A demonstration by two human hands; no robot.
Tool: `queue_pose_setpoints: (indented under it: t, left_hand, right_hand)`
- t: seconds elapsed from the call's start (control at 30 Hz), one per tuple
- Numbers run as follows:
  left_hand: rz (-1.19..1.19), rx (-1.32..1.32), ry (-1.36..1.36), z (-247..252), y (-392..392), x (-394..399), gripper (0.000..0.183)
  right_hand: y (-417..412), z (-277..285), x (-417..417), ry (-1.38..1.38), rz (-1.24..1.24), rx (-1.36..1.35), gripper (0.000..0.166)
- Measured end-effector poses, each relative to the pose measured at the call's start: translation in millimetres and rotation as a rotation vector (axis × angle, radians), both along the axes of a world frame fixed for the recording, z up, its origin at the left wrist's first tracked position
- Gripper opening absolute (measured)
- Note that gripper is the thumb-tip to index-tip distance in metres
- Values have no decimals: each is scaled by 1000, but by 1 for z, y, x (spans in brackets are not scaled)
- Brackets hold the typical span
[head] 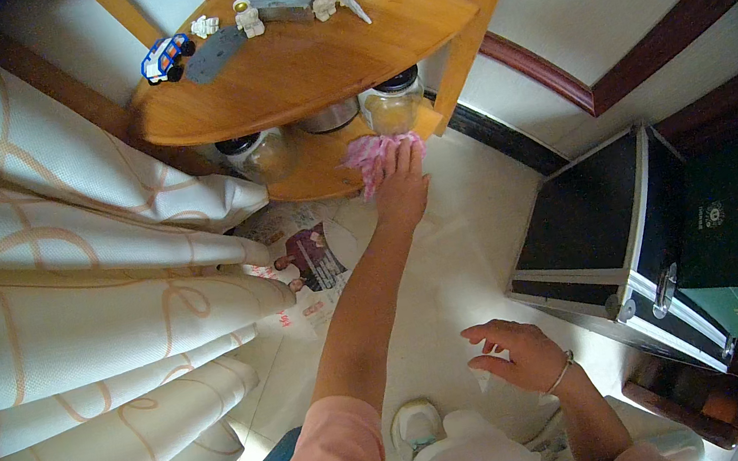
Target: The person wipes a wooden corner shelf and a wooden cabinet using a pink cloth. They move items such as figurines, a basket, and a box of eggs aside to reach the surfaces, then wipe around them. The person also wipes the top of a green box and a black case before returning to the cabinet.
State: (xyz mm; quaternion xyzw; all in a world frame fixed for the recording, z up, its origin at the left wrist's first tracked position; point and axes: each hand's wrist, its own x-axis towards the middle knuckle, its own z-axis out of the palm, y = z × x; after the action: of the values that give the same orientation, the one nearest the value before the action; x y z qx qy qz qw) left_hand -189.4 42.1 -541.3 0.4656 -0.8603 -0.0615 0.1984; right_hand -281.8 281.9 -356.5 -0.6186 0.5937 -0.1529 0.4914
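My left hand [403, 185] reaches forward and presses a pink and white cloth [365, 159] onto the edge of the lower wooden shelf [315, 186]. Just behind the cloth stands a glass jar with a black lid [393, 107]. Another dark-lidded glass jar [260, 157] stands at the shelf's left, with a metal container [329, 118] between them, partly hidden by the upper shelf. My right hand [515, 356], with a bracelet at the wrist, hovers over the floor, fingers curved and apart, holding nothing that I can see.
Toy astronauts [248, 18] and a toy vehicle [166, 58] stand on the upper wooden shelf [315, 72]. A patterned curtain [100, 316] hangs at left, beside printed paper [316, 260] on the floor. At right stands a black case with metal edges [581, 218].
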Motion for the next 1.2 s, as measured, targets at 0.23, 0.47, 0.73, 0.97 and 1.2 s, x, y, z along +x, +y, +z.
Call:
queue_pose_setpoints:
  t: [0.23,0.47,0.73,0.97,1.2]
  left_hand:
    - [-6,-262,19,-29,-24,-46,46]
    - [150,-379,30,-42,-43,-79,41]
    - [-196,-269,-108,-22,-16,28,45]
    - [-88,-141,38,-35,-21,99,54]
    - [137,-138,14,-4,-8,71,45]
  right_hand:
    - [14,-10,-4,31,-42,38,35]
    - [23,-18,4,79,23,82,37]
    - [17,-18,4,73,19,42,37]
    - [10,-18,13,58,69,32,35]
    - [6,-21,17,-30,54,16,36]
